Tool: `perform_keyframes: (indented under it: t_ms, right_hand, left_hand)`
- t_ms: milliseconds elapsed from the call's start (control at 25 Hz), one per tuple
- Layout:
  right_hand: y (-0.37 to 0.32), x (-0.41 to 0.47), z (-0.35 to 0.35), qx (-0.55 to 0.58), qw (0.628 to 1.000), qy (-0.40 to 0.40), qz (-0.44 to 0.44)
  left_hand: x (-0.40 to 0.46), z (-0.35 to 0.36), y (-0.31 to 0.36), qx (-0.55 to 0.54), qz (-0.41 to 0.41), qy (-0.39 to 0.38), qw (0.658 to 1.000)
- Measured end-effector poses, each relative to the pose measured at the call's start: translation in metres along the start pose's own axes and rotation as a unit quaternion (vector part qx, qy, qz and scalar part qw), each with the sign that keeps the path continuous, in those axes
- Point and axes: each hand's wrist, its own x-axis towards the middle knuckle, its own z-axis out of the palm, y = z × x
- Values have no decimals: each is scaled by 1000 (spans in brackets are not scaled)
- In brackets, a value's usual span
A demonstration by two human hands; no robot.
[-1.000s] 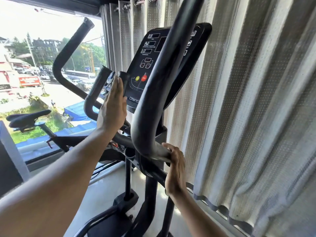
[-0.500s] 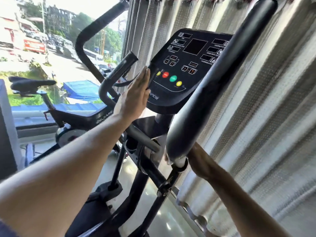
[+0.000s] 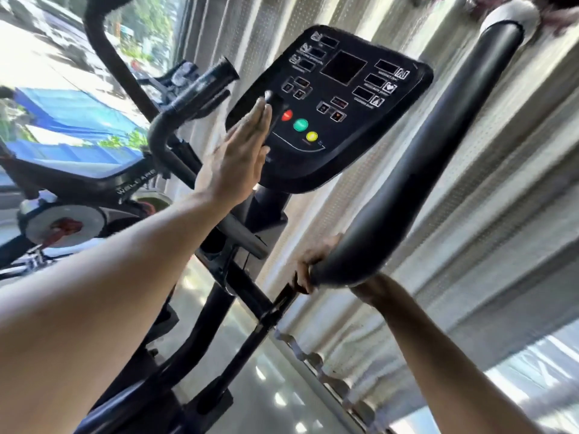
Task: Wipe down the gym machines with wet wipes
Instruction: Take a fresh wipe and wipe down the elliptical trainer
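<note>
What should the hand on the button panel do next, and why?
Probably slide the left hand sideways across the panel, toward the red button, green button and yellow button. Its flat fingers touch only the panel's left edge; the rest looks unreached. No wipe is visible under it.

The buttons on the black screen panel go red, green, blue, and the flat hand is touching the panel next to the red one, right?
Almost. The head view shows the third button is yellow, not blue. The row runs red button, green button, then yellow. The rest holds: the left hand lies flat with straight fingers against the console beside the red one.
</note>
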Motion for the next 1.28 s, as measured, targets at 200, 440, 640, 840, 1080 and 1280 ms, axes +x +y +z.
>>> perform_keyframes:
  t_ms: [200,440,640,840,1080,1280]
  right_hand:
    - [-111,-21,27,166,981,52,-82]
    - [-145,-45,63,397,863,304,-74]
    - [-163,-46,118,328,742,582,-59]
    - [-158,-67,148,87,680,728,-17]
    - [-190,-66,105,-570,611,512,-201]
    - [-159,-69,88,-759,577,289,-87]
  left_hand:
    - [-4,-10,11,-3,-26,-1,1000]
    - [-5,-12,16,0,-38,-22,999]
    - [-4,-9,19,-24,-56,-22,998]
    - [-5,-22,25,-43,-82,-41,995]
    - [-5,-24,23,-37,-76,-61,995]
    - [-7,-17,17,-52,-69,-55,995]
